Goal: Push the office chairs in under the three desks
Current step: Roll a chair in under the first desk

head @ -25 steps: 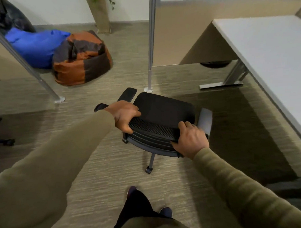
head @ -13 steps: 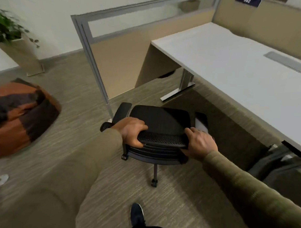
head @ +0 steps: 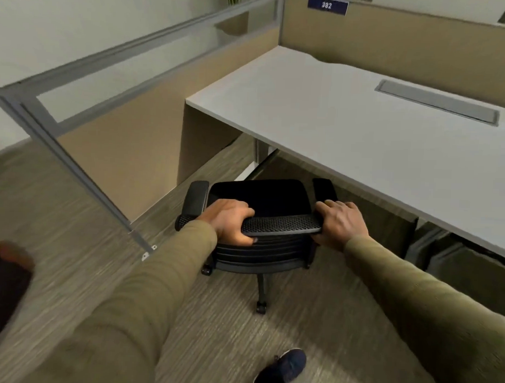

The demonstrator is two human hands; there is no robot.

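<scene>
Beside the desk [head: 348, 117], left hand [head: 230, 219] and right hand [head: 340, 223] both clamped on the chair [head: 259, 196] backrest.

Black perforated mesh chair back [head: 281, 223] under each grip; matt smooth grey desk [head: 348, 123] beyond them; brushed metal partition frame [head: 74, 168]; streaked, rough carpet [head: 212, 319] below.

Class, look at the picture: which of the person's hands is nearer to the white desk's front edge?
Right. The right hand grips the chair backrest end just short of the desk edge; the left hand grips the far end.
</scene>
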